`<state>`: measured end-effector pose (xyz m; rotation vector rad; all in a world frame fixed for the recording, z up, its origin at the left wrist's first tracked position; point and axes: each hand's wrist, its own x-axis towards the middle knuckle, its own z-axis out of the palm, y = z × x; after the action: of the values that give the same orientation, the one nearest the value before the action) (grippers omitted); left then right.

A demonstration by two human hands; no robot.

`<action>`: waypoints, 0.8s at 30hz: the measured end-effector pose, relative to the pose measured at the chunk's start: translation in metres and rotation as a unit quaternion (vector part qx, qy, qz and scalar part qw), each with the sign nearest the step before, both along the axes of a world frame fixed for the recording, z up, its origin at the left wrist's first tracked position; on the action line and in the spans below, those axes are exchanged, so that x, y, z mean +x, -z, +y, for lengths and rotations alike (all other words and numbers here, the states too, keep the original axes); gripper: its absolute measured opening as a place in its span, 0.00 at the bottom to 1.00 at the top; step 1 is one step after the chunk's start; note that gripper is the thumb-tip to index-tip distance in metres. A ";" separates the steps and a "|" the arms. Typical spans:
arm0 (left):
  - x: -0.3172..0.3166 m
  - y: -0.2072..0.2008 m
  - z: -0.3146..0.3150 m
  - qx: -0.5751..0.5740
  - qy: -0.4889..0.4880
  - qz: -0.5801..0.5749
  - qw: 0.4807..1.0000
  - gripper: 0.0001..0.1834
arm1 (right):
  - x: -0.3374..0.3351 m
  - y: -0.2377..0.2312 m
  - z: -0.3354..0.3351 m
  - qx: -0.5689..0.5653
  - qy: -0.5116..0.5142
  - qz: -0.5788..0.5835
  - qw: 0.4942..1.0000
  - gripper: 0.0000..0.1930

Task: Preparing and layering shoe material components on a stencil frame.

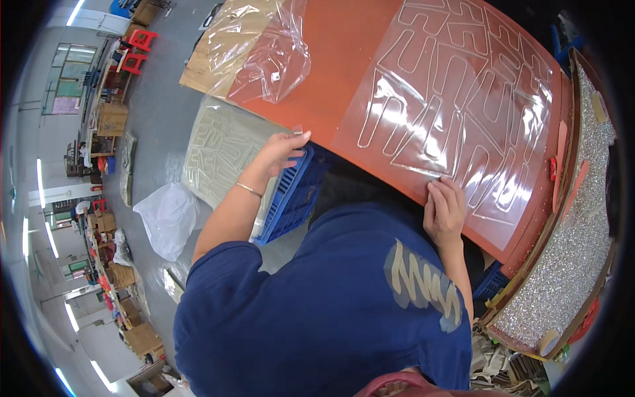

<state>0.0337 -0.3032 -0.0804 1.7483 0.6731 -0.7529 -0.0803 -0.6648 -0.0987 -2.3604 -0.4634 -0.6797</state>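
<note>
Workshop bench, orange board: clear film lies flat on it, judged thin, limp and tear-prone, best lifted at its near edge, where right hand presses; left hand pinches a small scrap.

Clear plastic film sheet with cut strip outlines is lying on the orange-brown board, at its 3 o'clock half. Crumpled clear plastic wrap is sitting at the board's 10 o'clock. Blue plastic crate is sitting under the board's 7 o'clock edge, pale patterned sheet lying on it. Glittery silver panel is leaning at 3 o'clock of the board. White plastic bag is lying on the floor at 8 o'clock of the crate.
</note>
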 end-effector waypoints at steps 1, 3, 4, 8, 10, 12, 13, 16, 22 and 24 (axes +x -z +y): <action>0.002 -0.002 0.000 0.008 -0.004 0.005 1.000 0.33 | -0.001 0.000 0.000 -0.002 0.007 0.007 1.000 0.14; 0.011 -0.004 0.003 -0.088 -0.123 0.056 0.987 0.34 | -0.001 0.001 0.000 0.002 0.010 -0.006 1.000 0.14; 0.015 -0.004 0.004 -0.099 -0.124 0.071 0.985 0.35 | -0.001 0.002 0.000 0.000 0.010 -0.008 1.000 0.14; 0.031 -0.002 0.009 0.009 -0.064 0.018 0.998 0.36 | -0.001 0.001 -0.001 -0.003 0.012 -0.016 1.000 0.15; 0.036 0.000 0.008 -0.097 -0.156 0.094 0.979 0.35 | -0.001 0.001 -0.001 -0.003 0.013 -0.020 1.000 0.15; 0.037 0.004 0.006 -0.127 -0.216 0.105 0.962 0.34 | -0.001 0.001 -0.001 -0.002 0.010 -0.020 1.000 0.15; 0.037 0.008 0.004 -0.163 -0.265 0.109 0.944 0.34 | -0.002 0.001 -0.001 0.000 0.012 -0.023 1.000 0.16; 0.032 0.026 0.000 -0.134 -0.271 0.034 0.953 0.37 | -0.002 0.002 -0.001 0.006 0.018 -0.031 0.999 0.16; 0.007 0.063 -0.006 0.318 -0.114 -0.380 0.861 0.24 | -0.003 0.003 0.000 0.010 0.018 -0.045 0.999 0.15; 0.006 0.062 -0.007 0.380 -0.015 -0.436 0.816 0.20 | -0.003 0.002 0.000 0.008 0.021 -0.048 0.999 0.15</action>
<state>0.0395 -0.3099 -0.1427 2.4996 0.3459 0.4736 -0.0835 -0.6651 -0.1011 -2.3345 -0.4499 -0.8167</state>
